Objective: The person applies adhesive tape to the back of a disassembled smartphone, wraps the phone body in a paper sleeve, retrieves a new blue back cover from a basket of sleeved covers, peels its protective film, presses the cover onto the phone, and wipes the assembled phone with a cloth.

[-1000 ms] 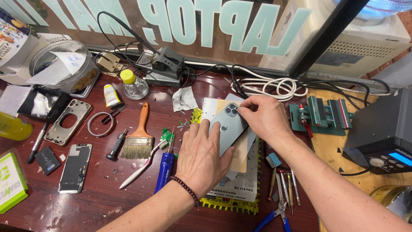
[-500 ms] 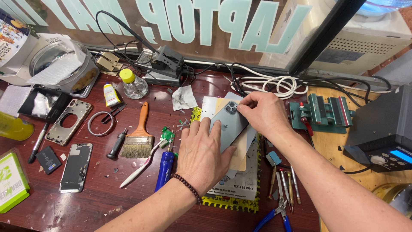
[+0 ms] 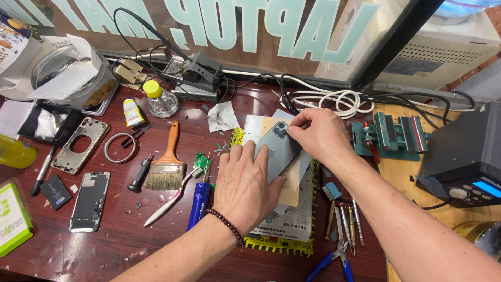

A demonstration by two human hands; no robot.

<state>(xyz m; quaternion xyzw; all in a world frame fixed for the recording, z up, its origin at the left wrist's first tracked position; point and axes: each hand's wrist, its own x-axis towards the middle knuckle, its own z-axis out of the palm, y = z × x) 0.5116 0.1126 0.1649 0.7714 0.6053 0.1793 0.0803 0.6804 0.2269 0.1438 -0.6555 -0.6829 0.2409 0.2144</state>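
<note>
A grey-blue smartphone lies back-up on a stack of thin plates over a yellow-edged work mat. My left hand lies flat on its lower half and pins it down. My right hand pinches at the phone's upper right edge, beside the camera cluster. A dark bead bracelet circles my left wrist. I cannot see whether a small tool sits between the right fingertips.
On the dark red bench to the left lie a flat brush, a blue-handled tool, a white toothbrush, a phone frame and a bare phone. Screwdrivers and pliers rest to the right, beside a green vise and a black station.
Both hands stay on the phone. My right fingers have shifted slightly along its upper edge near the camera; the phone has barely moved.
</note>
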